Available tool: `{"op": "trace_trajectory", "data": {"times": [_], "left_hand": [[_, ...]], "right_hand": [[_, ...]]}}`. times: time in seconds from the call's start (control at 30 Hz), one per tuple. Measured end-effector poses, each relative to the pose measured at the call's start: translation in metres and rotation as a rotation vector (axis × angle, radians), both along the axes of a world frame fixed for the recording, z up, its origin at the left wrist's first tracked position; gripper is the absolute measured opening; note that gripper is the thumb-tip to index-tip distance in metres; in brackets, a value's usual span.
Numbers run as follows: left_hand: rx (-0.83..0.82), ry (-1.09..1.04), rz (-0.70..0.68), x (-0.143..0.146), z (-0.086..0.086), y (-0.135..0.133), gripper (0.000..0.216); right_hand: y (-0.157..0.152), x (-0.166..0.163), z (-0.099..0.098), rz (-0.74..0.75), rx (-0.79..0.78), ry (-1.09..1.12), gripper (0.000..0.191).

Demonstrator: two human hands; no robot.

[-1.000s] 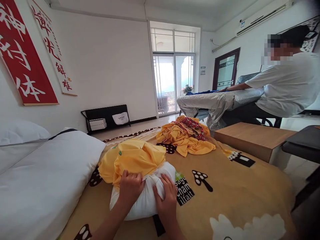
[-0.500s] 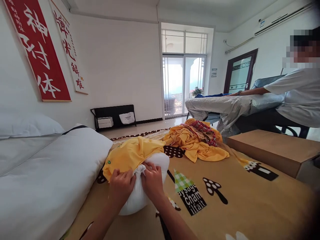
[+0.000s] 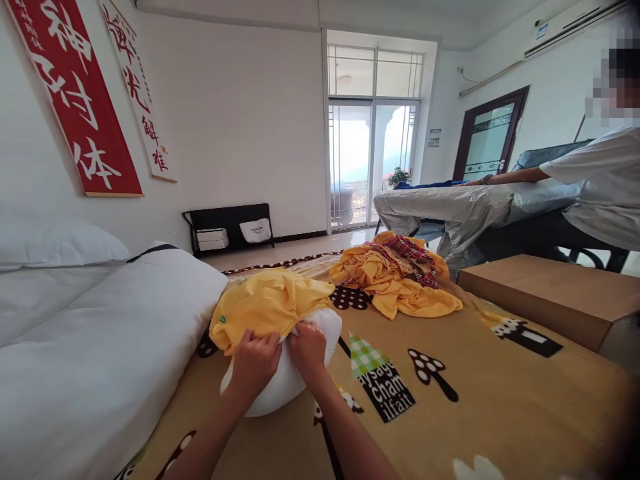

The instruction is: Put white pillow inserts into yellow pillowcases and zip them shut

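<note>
A white pillow [image 3: 280, 383] lies on the tan mushroom-print blanket [image 3: 450, 400], partly covered by a yellow pillowcase [image 3: 265, 303]. My left hand [image 3: 254, 363] is closed on the yellow pillowcase's edge at the pillow's near end. My right hand [image 3: 307, 347] sits just beside it, fingers pinched on the same edge where yellow cloth meets white pillow. Both hands touch each other over the pillow.
A white duvet [image 3: 100, 347] and another pillow [image 3: 50, 243] lie at left. A heap of yellow and plaid cloth [image 3: 395, 273] lies farther back. A wooden box [image 3: 550, 293] stands at right. Another person in a white shirt [image 3: 600, 187] works at a silver-covered board [image 3: 465, 203].
My hands moved from flat and apart on the pillow to close together, pinching the pillowcase edge. The view shifted left.
</note>
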State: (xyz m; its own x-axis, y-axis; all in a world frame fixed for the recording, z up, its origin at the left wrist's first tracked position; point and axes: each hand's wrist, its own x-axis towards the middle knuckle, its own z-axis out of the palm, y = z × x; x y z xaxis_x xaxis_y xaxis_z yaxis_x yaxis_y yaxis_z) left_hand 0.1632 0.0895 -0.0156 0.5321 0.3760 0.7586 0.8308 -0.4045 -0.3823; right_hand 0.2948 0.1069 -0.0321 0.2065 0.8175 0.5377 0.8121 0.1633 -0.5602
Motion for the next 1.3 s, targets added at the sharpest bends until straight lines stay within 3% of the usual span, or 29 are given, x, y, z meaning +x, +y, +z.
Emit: {"op": "trace_trajectory", "data": {"times": [0.13, 0.2, 0.33, 0.47, 0.57, 0.63, 0.7, 0.8, 0.9, 1.07, 1.3], "left_hand": [[-0.138, 0.029, -0.036, 0.002, 0.003, -0.013, 0.007], [-0.199, -0.004, -0.051, -0.004, -0.003, -0.019, 0.015], [-0.106, -0.157, -0.049, -0.013, -0.026, -0.021, 0.016], [-0.101, -0.289, -0.172, -0.001, -0.039, -0.018, 0.011], [-0.232, -0.452, -0.389, 0.0, -0.041, -0.016, 0.016], [-0.293, -0.594, -0.491, -0.016, -0.045, -0.014, 0.02], [-0.316, -0.681, -0.48, -0.046, -0.053, -0.012, 0.021], [-0.484, -0.602, -0.395, -0.095, -0.066, -0.007, 0.036], [-0.692, -0.451, -0.369, -0.117, -0.074, -0.001, 0.06], [-0.622, -0.498, -0.299, -0.086, -0.068, 0.02, 0.043], [-0.539, -0.58, -0.328, -0.044, -0.047, 0.043, 0.016]], "right_hand": [[0.008, 0.009, 0.003, -0.095, 0.021, 0.161, 0.024], [0.005, 0.017, 0.0, -0.087, 0.054, 0.215, 0.023], [-0.021, 0.035, -0.017, 0.023, 0.161, 0.243, 0.013], [-0.054, 0.037, -0.029, 0.06, 0.506, -0.059, 0.039], [-0.06, 0.028, -0.028, 0.275, 0.536, -0.327, 0.054], [-0.053, 0.025, -0.026, 0.374, 0.504, -0.33, 0.052], [-0.045, 0.025, -0.027, 0.348, 0.502, -0.261, 0.045], [-0.038, 0.028, -0.031, 0.323, 0.511, -0.204, 0.043], [-0.04, 0.029, -0.032, 0.346, 0.547, -0.186, 0.04], [-0.046, 0.029, -0.031, 0.329, 0.554, -0.17, 0.024], [-0.046, 0.02, -0.028, 0.217, 0.444, -0.237, 0.028]]}}
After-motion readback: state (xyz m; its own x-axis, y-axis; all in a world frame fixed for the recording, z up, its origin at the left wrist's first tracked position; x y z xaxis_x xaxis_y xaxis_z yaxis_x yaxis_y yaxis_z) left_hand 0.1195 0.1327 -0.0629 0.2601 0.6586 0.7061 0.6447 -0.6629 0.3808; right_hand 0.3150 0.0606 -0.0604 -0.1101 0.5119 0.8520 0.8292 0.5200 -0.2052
